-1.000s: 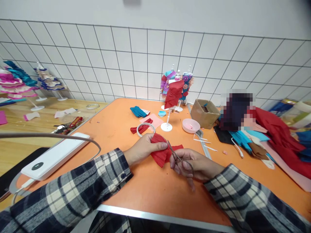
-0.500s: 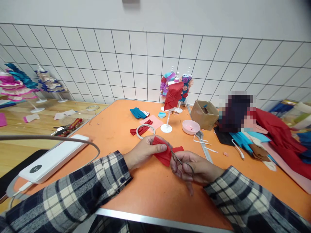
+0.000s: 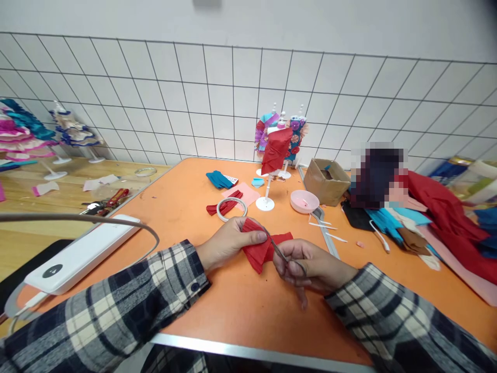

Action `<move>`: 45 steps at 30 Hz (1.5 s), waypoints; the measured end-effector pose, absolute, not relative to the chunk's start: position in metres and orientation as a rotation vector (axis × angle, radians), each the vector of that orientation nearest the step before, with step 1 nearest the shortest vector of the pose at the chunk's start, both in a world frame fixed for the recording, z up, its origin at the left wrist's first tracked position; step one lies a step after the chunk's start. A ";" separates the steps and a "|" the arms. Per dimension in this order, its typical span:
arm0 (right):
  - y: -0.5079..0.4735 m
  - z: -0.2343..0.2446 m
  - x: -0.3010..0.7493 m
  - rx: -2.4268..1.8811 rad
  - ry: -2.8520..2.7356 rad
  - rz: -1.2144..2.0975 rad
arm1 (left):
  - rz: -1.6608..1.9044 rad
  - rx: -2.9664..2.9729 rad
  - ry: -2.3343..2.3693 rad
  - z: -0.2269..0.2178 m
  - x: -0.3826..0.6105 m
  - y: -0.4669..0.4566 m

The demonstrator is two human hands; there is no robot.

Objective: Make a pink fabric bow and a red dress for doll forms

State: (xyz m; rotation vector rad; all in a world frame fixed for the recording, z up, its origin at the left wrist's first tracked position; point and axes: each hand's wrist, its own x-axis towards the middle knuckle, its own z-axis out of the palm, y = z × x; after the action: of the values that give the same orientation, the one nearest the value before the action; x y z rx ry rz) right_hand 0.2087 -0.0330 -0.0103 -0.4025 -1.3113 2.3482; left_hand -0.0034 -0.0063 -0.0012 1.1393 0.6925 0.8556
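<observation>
My left hand pinches a folded piece of pleated red fabric just above the orange table. My right hand grips small metal scissors, whose blades reach up-left into the red fabric beside my left thumb. Both sleeves are plaid. A ring of tape and a red strip lie just behind my left hand.
A small white stand with a red dress and other dressed mini mannequins stand at the back. A pink dish, cardboard box and piled fabrics lie right. A white device with a cable sits left.
The scissors' blades have pushed further into the red fabric toward my left thumb. Both hands stay almost in place over the table.
</observation>
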 end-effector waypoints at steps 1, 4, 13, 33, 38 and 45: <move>-0.033 -0.011 0.209 -0.399 -1.303 2.359 | 0.848 1.160 0.700 -0.001 -0.004 -0.006; -0.032 -0.012 0.210 -0.367 -1.266 2.391 | 0.819 1.196 0.683 -0.002 -0.004 -0.006; -0.033 -0.012 0.210 -0.345 -1.257 2.419 | 0.797 1.206 0.709 -0.002 -0.003 -0.008; -0.032 -0.012 0.209 -0.428 -1.312 2.319 | 0.851 1.127 0.733 -0.006 -0.004 -0.008; -0.032 -0.013 0.210 -0.416 -1.297 2.358 | 0.795 1.174 0.726 -0.007 -0.005 -0.007; -0.030 -0.014 0.209 -0.416 -1.307 2.351 | 0.789 1.188 0.735 -0.005 -0.004 -0.008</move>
State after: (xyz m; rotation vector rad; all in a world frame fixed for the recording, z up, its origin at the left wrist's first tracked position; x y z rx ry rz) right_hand 0.2095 -0.0302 -0.0143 -0.4163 -1.3066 2.3509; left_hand -0.0041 -0.0076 -0.0055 1.1875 0.7345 0.7893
